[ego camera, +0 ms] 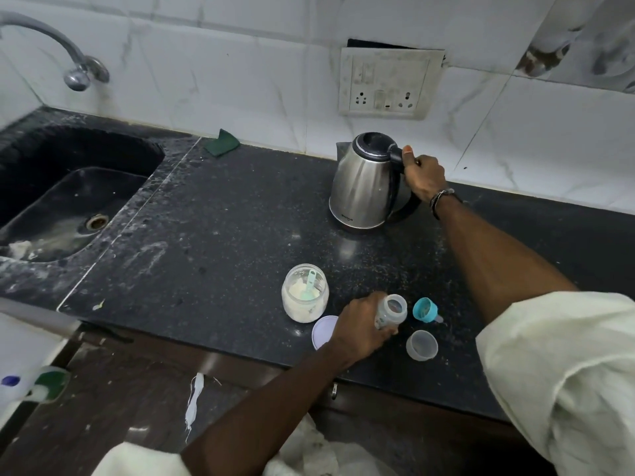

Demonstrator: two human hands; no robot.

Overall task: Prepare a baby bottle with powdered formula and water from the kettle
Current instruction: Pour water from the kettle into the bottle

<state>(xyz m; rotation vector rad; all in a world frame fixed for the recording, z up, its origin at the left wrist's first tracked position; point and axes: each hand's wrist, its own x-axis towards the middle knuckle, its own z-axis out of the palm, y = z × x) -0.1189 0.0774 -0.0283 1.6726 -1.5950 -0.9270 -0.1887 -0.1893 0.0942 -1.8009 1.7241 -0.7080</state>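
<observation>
Left hand (357,329) grips open bottle (390,315); jar (302,297) holds powder.

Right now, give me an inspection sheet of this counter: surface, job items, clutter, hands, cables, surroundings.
Surface: black speckled countertop, whitish dusty smears toward the sink.
Job's things: steel kettle upright, lid closed; open baby bottle; open powder jar with a green scoop inside; jar lid lying flat; teal teat ring and clear cap lying apart from the bottle.
Clutter: green scrub pad by the wall.
Hands: left hand grips the bottle; right hand grips the kettle handle.
Cables: nothing seen.
Surroundings: black sink with residue, tap, grimy wall socket panel, white tiles.
</observation>
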